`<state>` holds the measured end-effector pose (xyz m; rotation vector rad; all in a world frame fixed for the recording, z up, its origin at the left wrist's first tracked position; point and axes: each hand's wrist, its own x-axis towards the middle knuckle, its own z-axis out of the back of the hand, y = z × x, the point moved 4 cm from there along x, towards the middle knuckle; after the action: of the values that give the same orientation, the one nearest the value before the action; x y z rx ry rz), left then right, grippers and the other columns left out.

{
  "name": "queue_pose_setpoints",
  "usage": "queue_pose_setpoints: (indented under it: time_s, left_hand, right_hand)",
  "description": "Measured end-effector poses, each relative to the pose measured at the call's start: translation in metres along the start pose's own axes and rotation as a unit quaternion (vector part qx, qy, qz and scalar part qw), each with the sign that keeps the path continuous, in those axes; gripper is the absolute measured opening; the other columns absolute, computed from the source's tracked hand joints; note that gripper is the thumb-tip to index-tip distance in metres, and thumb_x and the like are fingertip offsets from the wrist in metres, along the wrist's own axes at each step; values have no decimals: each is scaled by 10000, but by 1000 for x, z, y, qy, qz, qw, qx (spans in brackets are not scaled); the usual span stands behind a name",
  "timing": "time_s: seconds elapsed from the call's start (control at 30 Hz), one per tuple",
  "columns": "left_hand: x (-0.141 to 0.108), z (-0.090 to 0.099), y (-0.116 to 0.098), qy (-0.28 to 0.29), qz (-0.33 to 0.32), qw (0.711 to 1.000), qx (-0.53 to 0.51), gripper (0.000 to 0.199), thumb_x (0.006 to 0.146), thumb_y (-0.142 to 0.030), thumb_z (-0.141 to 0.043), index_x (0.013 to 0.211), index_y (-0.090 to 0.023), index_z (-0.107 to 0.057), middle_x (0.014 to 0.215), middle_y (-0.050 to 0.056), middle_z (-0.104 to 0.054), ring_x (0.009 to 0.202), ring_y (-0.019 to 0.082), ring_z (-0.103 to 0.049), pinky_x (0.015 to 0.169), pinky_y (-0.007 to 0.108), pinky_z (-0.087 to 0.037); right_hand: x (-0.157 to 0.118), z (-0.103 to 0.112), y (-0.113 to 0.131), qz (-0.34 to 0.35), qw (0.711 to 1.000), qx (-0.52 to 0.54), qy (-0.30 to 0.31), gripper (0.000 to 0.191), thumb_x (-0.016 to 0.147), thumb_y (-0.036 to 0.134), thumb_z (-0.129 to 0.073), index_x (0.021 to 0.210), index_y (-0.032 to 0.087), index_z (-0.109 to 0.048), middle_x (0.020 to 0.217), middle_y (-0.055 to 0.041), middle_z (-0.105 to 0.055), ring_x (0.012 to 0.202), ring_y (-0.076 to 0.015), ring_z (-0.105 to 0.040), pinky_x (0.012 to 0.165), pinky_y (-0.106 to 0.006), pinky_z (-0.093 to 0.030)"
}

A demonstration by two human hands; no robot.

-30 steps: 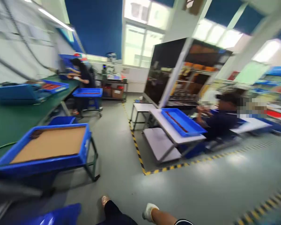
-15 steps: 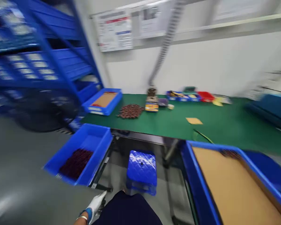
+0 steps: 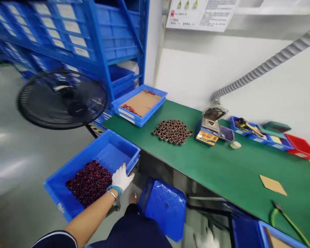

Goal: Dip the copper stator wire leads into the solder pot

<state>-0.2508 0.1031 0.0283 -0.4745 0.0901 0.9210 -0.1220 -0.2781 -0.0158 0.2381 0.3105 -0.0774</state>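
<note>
My left hand [image 3: 122,178], in a white glove with a blue band at the wrist, is on the near right rim of a blue bin [image 3: 119,148]. Its fingers curl over that rim and the thumb points out to the right. A heap of small dark red and black parts [image 3: 91,182] lies in the bin, close by the hand. At the bottom edge my right hand [image 3: 208,240], also white-gloved, is smeared by motion and partly cut off; its fingers cannot be made out. Near it stands a blue stool [image 3: 166,210].
A green table [image 3: 167,156] bears a pile of copper-coloured parts [image 3: 172,132], a small yellow-fronted device [image 3: 208,132], a blue tray [image 3: 142,103], a cardboard piece [image 3: 273,185] and green-handled pliers [image 3: 286,220]. A black fan [image 3: 63,100] stands at left before blue shelving [image 3: 99,44].
The view has swung left and nearer to the bin. My left hand has moved up from beside my leg to the bin's rim. My right hand has come into view, blurred.
</note>
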Motion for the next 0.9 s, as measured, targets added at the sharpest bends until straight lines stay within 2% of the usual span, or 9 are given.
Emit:
queue_pose_setpoints:
  time_s: [0.07,0.17,0.27,0.33,0.47,0.53,0.63,0.73,0.9]
  left_hand:
    - [24,-8,-5,55,-7,998,34,655,803,-405,-536,1354,-85,-384,1145,189,-612,1058,331,-575,897,393,-418]
    - [38,-15,-5,115,-24,991,63,439,877,-374,-435,1236,-127,-490,1064,150,-647,993,289,-610,838,350,-427]
    - [39,-16,-2,143,-36,986,76,370,899,-367,-414,1177,-147,-519,1068,133,-645,998,275,-609,813,336,-429]
    - [37,-15,-3,153,-37,984,80,361,901,-362,-423,1178,-150,-517,1076,126,-642,1007,265,-608,808,327,-431]
    - [36,-16,-6,164,-34,982,89,385,895,-354,-451,1215,-146,-501,1110,122,-633,1042,250,-597,825,310,-433]
    - [36,-17,-7,167,-26,981,89,390,892,-357,-456,1215,-144,-505,1108,125,-633,1039,251,-594,836,315,-433]
    - [33,-17,-8,171,-8,982,78,366,889,-366,-452,1178,-155,-531,1079,123,-638,1026,250,-592,861,326,-429]
    - [30,-17,-10,171,2,984,57,325,872,-383,-467,1116,-186,-557,1053,95,-640,998,246,-590,863,341,-436]
    - [29,-19,-7,152,11,987,45,316,873,-395,-460,1088,-184,-559,1000,96,-630,961,253,-588,833,368,-451]
  right_hand:
    - [4,25,15,-35,998,-23,-52,592,836,507,-522,1359,241,-442,1414,-177,-348,1207,-333,-487,835,-436,-491]
    - [34,55,69,-8,988,-93,-120,782,792,448,-564,1417,48,-315,1448,-283,-252,1272,-374,-402,980,-422,-384]
    - [79,53,119,36,984,-174,-10,895,720,418,-651,1428,25,-270,1452,-278,-262,1326,-368,-315,1050,-422,-273]
    - [100,45,132,31,975,-212,58,965,679,418,-688,1442,31,-241,1468,-272,-236,1338,-377,-278,1044,-439,-252]
    - [123,36,128,15,960,-276,36,1042,633,399,-726,1456,46,-193,1457,-318,-202,1317,-417,-267,1013,-503,-209]
    - [126,35,123,51,950,-307,19,1015,637,409,-712,1447,56,-213,1452,-323,-202,1318,-418,-255,1016,-526,-170]
    - [124,37,120,169,922,-349,-9,871,674,410,-630,1397,45,-310,1434,-286,-272,1314,-383,-266,1045,-512,-151]
    - [123,45,119,290,897,-328,-59,756,696,420,-510,1304,-16,-405,1321,-295,-406,1213,-405,-381,1000,-539,-254]
    - [122,51,120,433,869,-217,-104,925,685,541,-485,1404,-3,-277,1200,-324,-476,1043,-501,-508,782,-619,-408]
